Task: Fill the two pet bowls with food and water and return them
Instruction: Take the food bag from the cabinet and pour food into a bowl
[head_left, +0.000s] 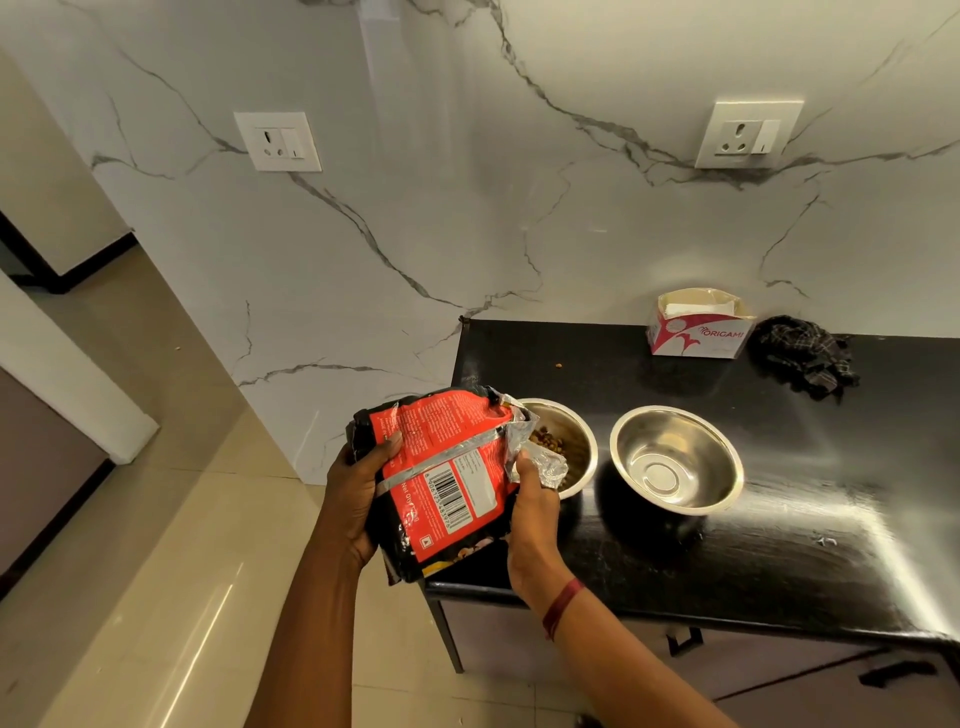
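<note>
Left grip (358, 499): closed round the food bag's (441, 483) left edge.
Right grip (530, 501): pinched on the bag's torn foil mouth, over the left bowl (581, 431).
Left bowl: set on the worktop (779, 561), kibble (550, 441) seen inside.
Right bowl (675, 460): set just beside it.

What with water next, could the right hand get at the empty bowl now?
Probably not yet: the right hand pinches the food bag, though nothing blocks the empty bowl beside it.

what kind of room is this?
Probably a home kitchen: black countertop against a marble-look wall with two switched sockets, cabinet doors with handles underneath. A food bag is held over one of two steel bowls on top.
</note>
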